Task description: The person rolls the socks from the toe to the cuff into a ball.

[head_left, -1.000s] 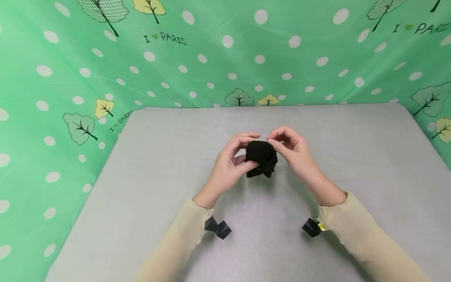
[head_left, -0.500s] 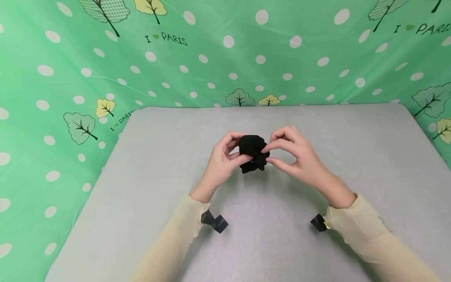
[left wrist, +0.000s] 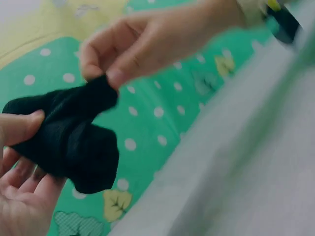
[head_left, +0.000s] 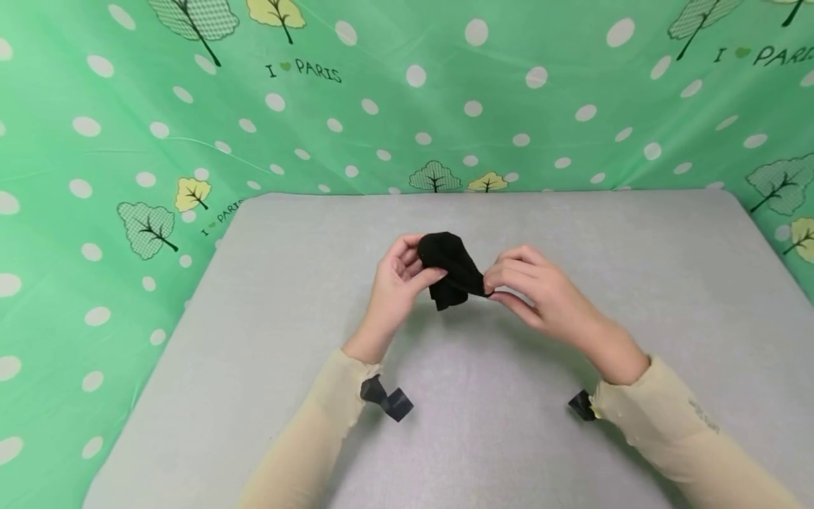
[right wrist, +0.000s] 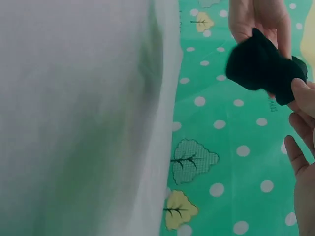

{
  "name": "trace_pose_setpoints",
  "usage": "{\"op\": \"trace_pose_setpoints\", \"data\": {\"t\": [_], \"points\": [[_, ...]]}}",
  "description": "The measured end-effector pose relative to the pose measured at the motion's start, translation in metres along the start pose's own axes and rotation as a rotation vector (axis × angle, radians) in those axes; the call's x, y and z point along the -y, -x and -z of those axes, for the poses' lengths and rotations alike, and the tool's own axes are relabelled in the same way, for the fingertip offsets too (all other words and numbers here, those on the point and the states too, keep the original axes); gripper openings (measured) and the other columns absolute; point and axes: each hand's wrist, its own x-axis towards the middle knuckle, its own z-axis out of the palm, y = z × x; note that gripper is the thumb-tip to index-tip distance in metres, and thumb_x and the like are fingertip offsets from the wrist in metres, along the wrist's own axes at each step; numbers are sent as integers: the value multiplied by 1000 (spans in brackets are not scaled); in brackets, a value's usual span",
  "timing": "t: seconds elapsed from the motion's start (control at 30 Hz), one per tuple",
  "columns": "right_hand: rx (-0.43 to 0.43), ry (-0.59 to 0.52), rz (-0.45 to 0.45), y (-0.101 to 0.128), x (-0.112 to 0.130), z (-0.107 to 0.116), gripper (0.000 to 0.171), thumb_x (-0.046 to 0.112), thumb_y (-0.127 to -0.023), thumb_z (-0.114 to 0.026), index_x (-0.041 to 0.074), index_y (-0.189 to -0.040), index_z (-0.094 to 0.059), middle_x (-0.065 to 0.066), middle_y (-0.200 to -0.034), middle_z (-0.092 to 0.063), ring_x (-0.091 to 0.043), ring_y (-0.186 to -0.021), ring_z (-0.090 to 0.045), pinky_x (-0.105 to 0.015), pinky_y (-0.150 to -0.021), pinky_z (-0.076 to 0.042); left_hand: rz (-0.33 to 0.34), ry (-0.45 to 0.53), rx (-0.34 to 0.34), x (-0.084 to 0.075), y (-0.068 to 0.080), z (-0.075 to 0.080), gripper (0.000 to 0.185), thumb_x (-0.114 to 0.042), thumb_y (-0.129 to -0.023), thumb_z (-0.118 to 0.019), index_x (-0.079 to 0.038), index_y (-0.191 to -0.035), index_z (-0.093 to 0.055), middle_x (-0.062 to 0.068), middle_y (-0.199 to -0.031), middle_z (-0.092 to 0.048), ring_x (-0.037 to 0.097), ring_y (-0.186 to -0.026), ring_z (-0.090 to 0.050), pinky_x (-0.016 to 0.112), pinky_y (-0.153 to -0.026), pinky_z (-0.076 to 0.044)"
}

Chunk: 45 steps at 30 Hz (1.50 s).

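In the head view, a person's left hand and right hand hold a black cloth between them, over the far half of the grey table and about midway across it. The left hand pinches the cloth's left part, thumb on the near face and fingers behind, while the right hand pinches its right corner between thumb and fingertips, drawn out to a point; a loose fold hangs below, nearer the left hand. Pale sleeves cover both forearms, with small black blocks at the cuffs. Beyond the table's far edge is a green backdrop with white dots and printed trees. In the left wrist view, the left thumb presses on the cloth, with bare fingers spread under it; the right hand, slightly blurred, nips a narrow end, and a rounded fold sticks out beside it. In the right wrist view, the right thumb lies on the cloth's end, two other fingers stand apart from it, and the left hand is behind the cloth's far part.
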Motion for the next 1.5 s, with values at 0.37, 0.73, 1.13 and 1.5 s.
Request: {"op": "trace_pose_setpoints", "data": {"t": [0.37, 0.73, 1.13, 1.5], "points": [[-141, -33, -103, 5, 1, -24, 8, 1, -88, -72, 6, -93, -69, -4, -95, -70, -20, -93, -60, -21, -92, -44, 231, 448, -74, 2, 5, -20, 32, 12, -96, -48, -13, -118, -48, 0, -117, -57, 10, -101, -60, 26, -77, -56], [-79, -53, -167, 8, -4, -26, 21, -7, -80, -76, 7, -94, -68, -3, -96, -69, -19, -96, -60, -23, -93, -44, 338, 388, 47, 3, 6, -11, 55, 19, -91, -47, -12, -135, -34, 18, -138, -49, 15, -106, -62, 24, -85, -55], [-38, -97, -202, 5, 2, -32, 9, 3, -90, -70, 7, -94, -64, -1, -92, -65, -15, -94, -56, -25, -87, -45, 323, 327, -101, 18, 2, -12, 52, 17, -91, -53, -13, -130, -38, 11, -120, -58, 13, -91, -67, 25, -76, -58], [-28, -110, -320, 7, 1, -36, 7, 14, -97, -63, 7, -96, -64, 0, -94, -65, -13, -95, -54, -23, -87, -45, 357, 366, 248, 23, 5, 8, 77, 24, -87, -41, -6, -155, -22, 26, -150, -40, 11, -108, -64, 20, -89, -54]]}}
